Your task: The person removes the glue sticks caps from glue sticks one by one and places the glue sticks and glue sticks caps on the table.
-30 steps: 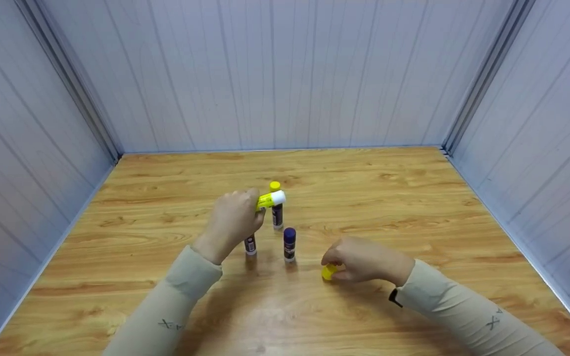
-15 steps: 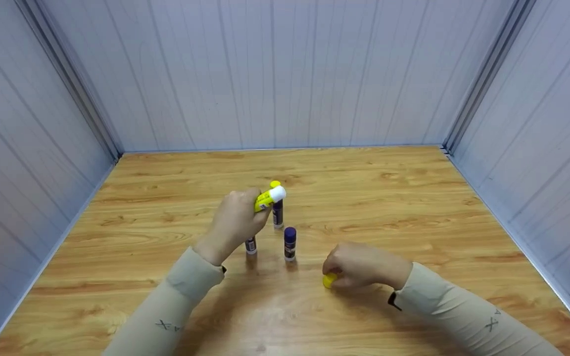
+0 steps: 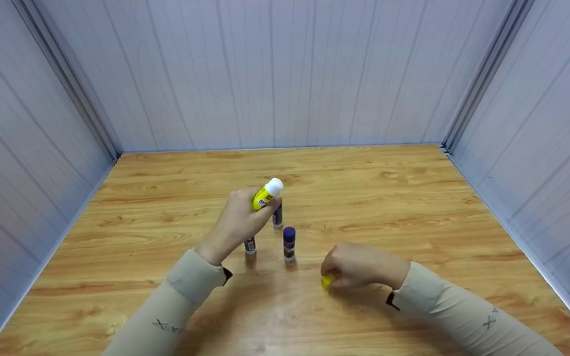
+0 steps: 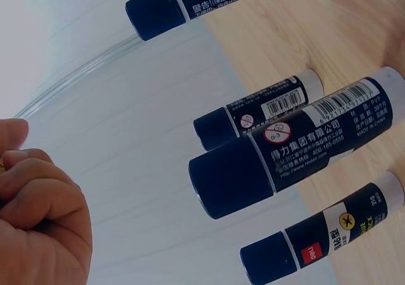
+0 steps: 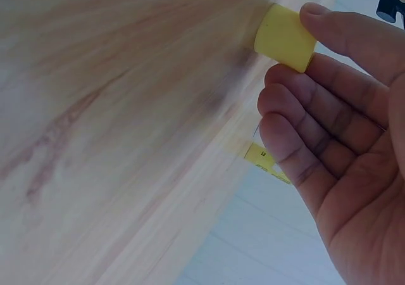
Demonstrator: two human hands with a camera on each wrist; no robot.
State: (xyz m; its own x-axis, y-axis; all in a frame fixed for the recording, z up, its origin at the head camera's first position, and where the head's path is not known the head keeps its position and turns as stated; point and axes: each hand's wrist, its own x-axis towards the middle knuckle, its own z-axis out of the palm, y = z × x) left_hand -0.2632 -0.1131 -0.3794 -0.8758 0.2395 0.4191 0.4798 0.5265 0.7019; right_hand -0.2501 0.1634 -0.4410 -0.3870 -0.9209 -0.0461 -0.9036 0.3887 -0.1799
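Observation:
My left hand grips a yellow glue stick, tilted, with its white end pointing up and away. In the left wrist view that hand's curled fingers show at the left edge, and the stick is almost out of frame. Thumb and index finger of my right hand pinch a yellow cap low at the tabletop. Dark blue glue sticks stand upright around the left hand: one in front, one behind, one partly covered by the wrist.
Several navy-capped glue sticks appear in the left wrist view. A printed yellow piece shows beyond the right fingers. The wood-grain table is bounded by pale panel walls at the back and both sides.
The left hand has tipped the yellow glue stick more upright, and the yellow round top behind it is now hidden. The right hand has shifted slightly towards me with the cap.

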